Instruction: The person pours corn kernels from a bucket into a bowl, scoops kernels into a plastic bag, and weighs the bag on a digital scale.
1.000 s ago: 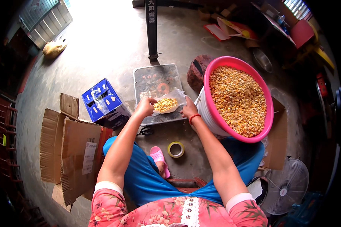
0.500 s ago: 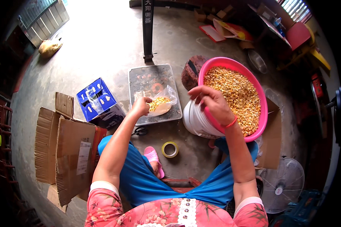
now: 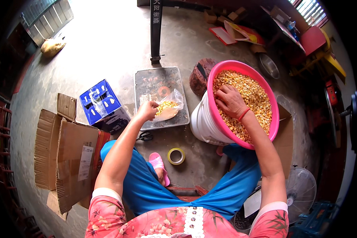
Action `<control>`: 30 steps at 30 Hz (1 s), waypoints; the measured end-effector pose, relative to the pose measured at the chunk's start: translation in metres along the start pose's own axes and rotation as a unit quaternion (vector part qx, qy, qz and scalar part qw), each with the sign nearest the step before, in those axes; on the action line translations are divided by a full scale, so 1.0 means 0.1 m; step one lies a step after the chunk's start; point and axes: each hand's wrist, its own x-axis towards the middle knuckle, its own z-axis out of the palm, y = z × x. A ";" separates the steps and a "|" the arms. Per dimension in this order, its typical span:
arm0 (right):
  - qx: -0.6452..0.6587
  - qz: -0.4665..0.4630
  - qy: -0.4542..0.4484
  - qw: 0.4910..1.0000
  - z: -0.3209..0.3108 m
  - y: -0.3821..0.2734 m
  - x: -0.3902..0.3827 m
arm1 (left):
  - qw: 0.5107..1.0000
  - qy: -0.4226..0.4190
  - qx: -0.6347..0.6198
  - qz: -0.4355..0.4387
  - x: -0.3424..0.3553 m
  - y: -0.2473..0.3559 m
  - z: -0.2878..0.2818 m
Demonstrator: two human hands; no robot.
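My left hand (image 3: 147, 111) is closed on the near-left edge of a clear plastic bag (image 3: 178, 100), which lies on its side with yellow corn kernels (image 3: 167, 108) in it. The bag rests on the metal platform of a floor scale (image 3: 150, 81). My right hand (image 3: 231, 101), with a red band at its wrist, reaches into a pink basin (image 3: 274, 99) heaped with corn kernels (image 3: 248, 89). Its fingers are bent into the corn at the left side, and the fingertips are partly hidden. Under the basin stands a white bucket (image 3: 204, 123).
Left of the scale stands a blue box (image 3: 101, 101), with an open cardboard box (image 3: 73, 154) nearer me. Black scissors (image 3: 146, 136) and a tape roll (image 3: 176, 156) lie on the floor. The scale's dark post (image 3: 155, 35) rises beyond. A fan (image 3: 303, 188) sits at the near right.
My right hand has come down from above the basin's left rim into the corn. My left hand stays at the bag's edge.
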 end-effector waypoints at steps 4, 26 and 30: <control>0.024 0.025 -0.030 0.999 -0.01 0.03 -0.08 | 1.000 0.002 0.000 0.001 -0.03 0.04 0.00; 0.539 0.409 0.191 0.712 -0.31 0.43 -0.27 | 1.000 0.012 -0.007 0.025 0.00 0.05 0.06; 0.703 0.312 0.196 0.608 -0.55 -0.24 0.10 | 0.999 0.035 0.011 0.006 -0.06 0.03 0.04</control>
